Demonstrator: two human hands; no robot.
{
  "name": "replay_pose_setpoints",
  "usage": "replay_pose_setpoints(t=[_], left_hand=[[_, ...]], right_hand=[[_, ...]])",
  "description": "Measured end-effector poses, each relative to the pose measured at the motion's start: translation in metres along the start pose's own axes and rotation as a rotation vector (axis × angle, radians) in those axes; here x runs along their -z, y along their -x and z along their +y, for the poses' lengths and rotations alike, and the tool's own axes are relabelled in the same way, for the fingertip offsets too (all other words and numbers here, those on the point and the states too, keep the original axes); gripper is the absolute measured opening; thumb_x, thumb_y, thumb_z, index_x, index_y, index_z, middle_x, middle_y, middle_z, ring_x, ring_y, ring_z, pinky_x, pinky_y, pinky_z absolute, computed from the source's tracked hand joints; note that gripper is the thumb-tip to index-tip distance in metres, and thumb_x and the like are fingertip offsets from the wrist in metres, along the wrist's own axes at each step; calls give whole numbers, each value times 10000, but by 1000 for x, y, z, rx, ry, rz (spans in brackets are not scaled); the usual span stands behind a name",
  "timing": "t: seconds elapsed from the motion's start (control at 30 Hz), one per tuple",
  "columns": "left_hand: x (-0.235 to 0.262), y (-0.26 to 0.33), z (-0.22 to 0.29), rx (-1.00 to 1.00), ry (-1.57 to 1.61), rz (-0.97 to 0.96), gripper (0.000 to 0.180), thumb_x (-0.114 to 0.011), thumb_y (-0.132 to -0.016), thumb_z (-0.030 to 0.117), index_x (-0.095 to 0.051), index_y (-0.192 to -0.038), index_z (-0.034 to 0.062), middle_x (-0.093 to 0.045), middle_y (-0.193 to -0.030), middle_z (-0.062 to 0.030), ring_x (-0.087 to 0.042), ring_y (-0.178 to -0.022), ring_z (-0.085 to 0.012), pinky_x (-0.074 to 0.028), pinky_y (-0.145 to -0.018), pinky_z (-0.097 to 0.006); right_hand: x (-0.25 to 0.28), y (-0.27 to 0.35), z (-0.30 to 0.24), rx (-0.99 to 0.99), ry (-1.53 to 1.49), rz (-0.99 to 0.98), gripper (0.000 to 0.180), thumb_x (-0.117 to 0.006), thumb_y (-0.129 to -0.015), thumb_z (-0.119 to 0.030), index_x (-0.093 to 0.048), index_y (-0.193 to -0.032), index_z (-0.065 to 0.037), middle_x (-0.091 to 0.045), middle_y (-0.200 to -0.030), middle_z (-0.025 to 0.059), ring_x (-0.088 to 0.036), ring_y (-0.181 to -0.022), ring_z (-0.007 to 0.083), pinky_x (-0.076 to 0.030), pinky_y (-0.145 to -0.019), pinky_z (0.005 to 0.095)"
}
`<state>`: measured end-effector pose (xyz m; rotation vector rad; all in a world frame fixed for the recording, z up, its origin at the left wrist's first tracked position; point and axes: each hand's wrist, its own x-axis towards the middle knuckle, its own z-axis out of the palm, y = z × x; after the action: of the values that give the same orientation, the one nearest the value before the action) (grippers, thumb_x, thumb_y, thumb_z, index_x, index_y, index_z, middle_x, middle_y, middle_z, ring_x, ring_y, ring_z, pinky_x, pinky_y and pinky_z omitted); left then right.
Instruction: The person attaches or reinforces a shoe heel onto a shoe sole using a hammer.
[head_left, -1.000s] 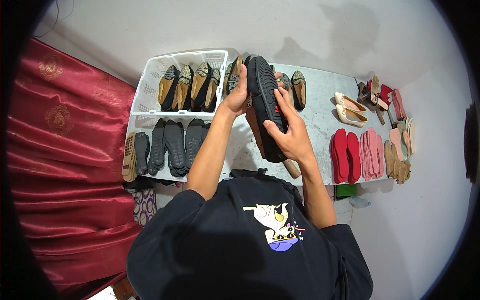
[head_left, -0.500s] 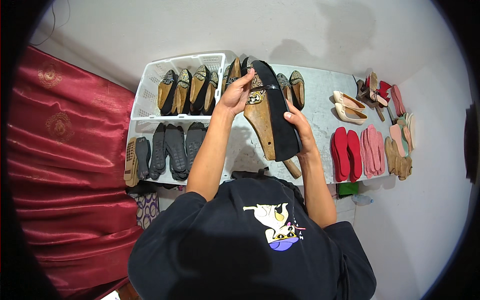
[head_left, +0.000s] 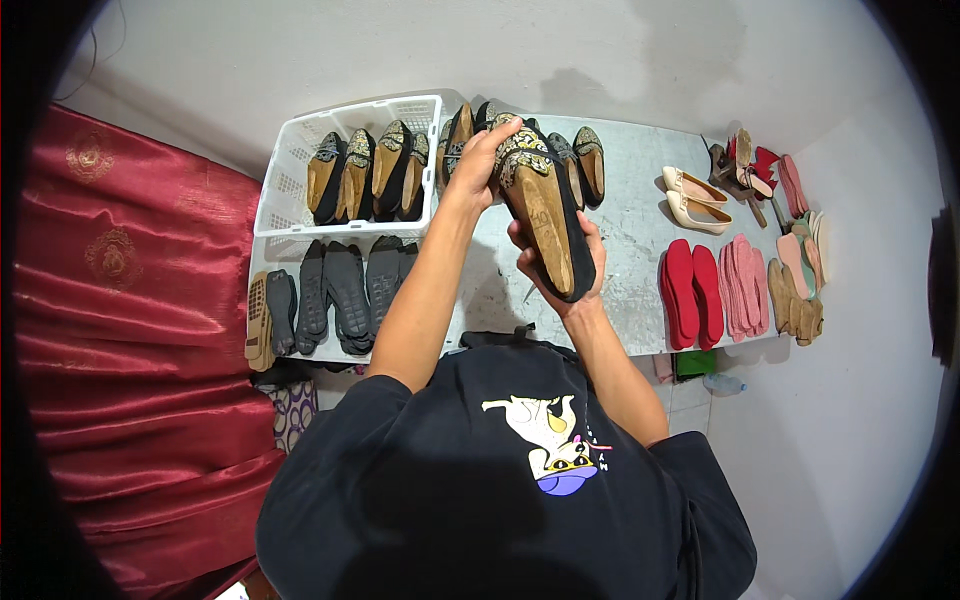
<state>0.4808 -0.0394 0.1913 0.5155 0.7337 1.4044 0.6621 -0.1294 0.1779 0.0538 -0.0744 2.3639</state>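
Both hands hold up a black loafer (head_left: 549,235) with a gold-and-grey patterned toe and a wooden last filling its opening. My left hand (head_left: 482,168) grips it at the toe end, with the thumb on the patterned upper. Around the heel end, my right hand (head_left: 585,262) is closed from below and the right side. The shoe is tilted, its toe pointing away from me and its opening facing up. Behind it on the table stand similar loafers on lasts (head_left: 589,165), partly hidden by the held shoe and my left hand.
A white plastic basket (head_left: 345,232) with several similar loafers stands at the back left of the grey table (head_left: 640,150). Dark soles (head_left: 345,290) lie in front of it. To the right are cream shoes (head_left: 697,203), red insoles (head_left: 692,295) and pink insoles (head_left: 743,290). A red curtain (head_left: 140,350) hangs at left.
The loafer has turned from showing its black side to showing its opening and last more squarely. My right hand has shifted from its side to underneath the heel.
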Motion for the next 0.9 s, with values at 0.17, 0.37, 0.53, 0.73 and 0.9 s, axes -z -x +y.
replay_pose_setpoints(t=[0.17, 0.37, 0.53, 0.73, 0.9], left_hand=[[4, -7, 4, -23, -111, 39, 262, -755, -864, 214, -625, -958, 8, -695, -856, -82, -689, -705, -150, -576, -638, -292], [1, -7, 16, -119, -332, 171, 584, -825, -792, 250, -472, -1129, -70, -653, -913, -127, -682, -744, -167, -572, -634, -287], [19, 7, 1, -117, -400, 251, 483, -805, -819, 193, -488, -1116, -18, -669, -902, -116, -689, -751, -157, -580, -652, -282], [27, 30, 4, -58, -356, 227, 590, -846, -783, 243, -456, -1129, -33, -685, -935, -149, -696, -789, -165, -571, -685, -287], [50, 39, 10, -94, -424, 359, 620, -848, -776, 278, -457, -1127, -51, -680, -933, -151, -696, -787, -165, -567, -691, -273]], right_hand=[[-1, 2, 1, -16, 15, 21, 632, -400, -1027, -466, -376, -1474, -21, -440, -1465, 214, -432, -1352, 405, -469, -1036, 493], [21, 25, 2, 9, 296, 184, 551, -332, -1073, -309, -307, -1494, 46, -411, -1498, 216, -441, -1372, 300, -355, -1145, 431], [21, 47, 8, 29, 752, 250, 568, -448, -1041, -274, -309, -1482, 55, -468, -1438, 163, -476, -1317, 223, -359, -1112, 351], [25, 57, 5, -162, 935, 311, 686, -626, -970, -235, -285, -1480, 73, -497, -1384, 164, -456, -1299, 196, -315, -1103, 313], [5, 42, 4, -214, 897, 301, 712, -646, -946, -237, -287, -1490, 50, -489, -1388, 178, -456, -1302, 212, -318, -1103, 326]])
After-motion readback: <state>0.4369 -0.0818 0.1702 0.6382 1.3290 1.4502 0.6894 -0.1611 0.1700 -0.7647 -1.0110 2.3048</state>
